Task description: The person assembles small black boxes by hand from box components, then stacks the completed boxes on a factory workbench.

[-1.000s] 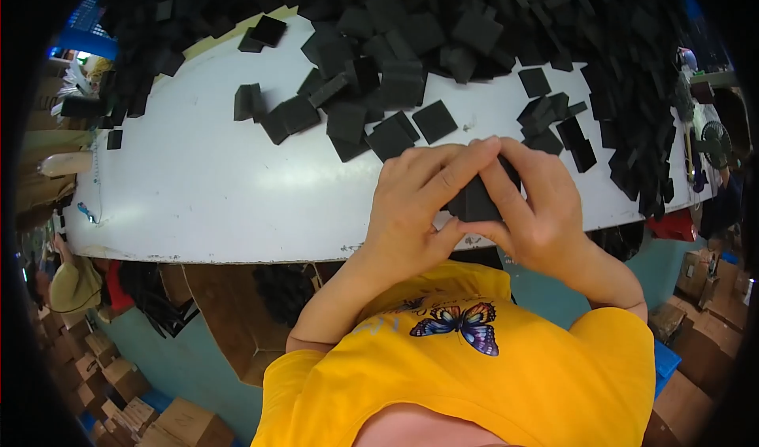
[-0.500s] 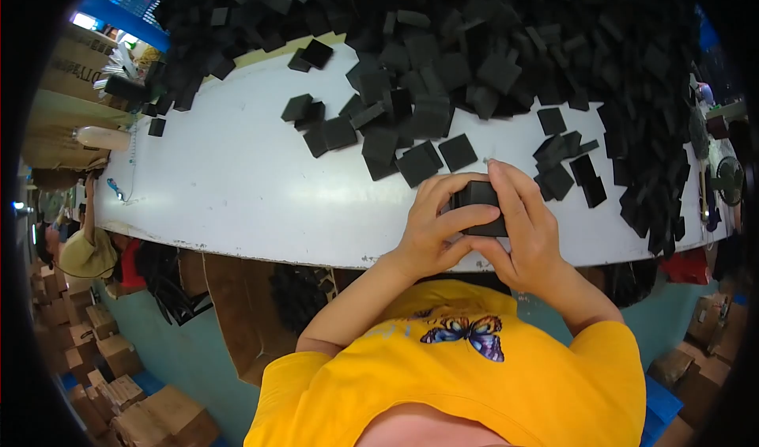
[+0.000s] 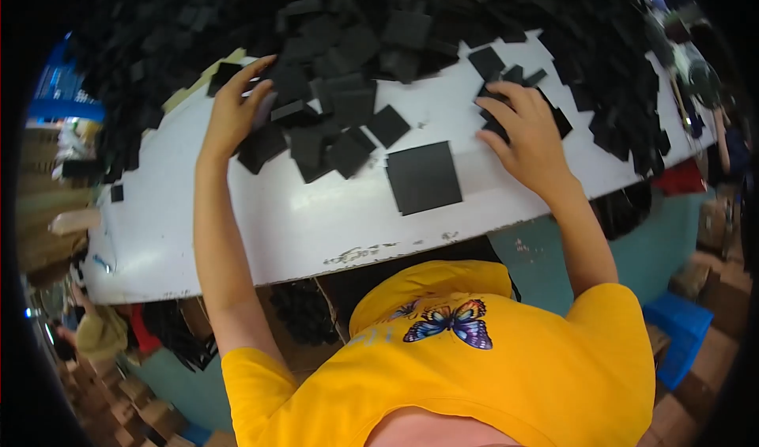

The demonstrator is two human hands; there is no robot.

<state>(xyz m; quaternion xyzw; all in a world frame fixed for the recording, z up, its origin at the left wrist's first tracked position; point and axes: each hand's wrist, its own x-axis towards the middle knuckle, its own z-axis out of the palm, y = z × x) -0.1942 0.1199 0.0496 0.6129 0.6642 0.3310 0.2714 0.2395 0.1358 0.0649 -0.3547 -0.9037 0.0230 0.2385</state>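
Observation:
A black square block [image 3: 424, 178] lies alone on the white table near its front edge, between my hands and touched by neither. My left hand [image 3: 233, 115] is stretched to the far left, thumb and fingers apart, beside the left part of a heap of black square pieces [image 3: 340, 103]. Over a small cluster of black pieces [image 3: 514, 75] on the right, my right hand [image 3: 526, 135] has its fingers spread and slightly curved. Part of that cluster is hidden beneath the fingers. Nothing is visibly gripped in either hand.
A large dark mass of black pieces [image 3: 585, 75] runs along the back and right of the white table [image 3: 308, 233]. Cardboard boxes [image 3: 150, 407] stand on the floor at left. A blue plastic stool [image 3: 680, 336] is at lower right. Other people are partly visible at both sides.
Both hands have let go of the black block, which now lies on the table. My left hand has moved left to the heap, my right hand to the right-hand cluster. The view has shifted.

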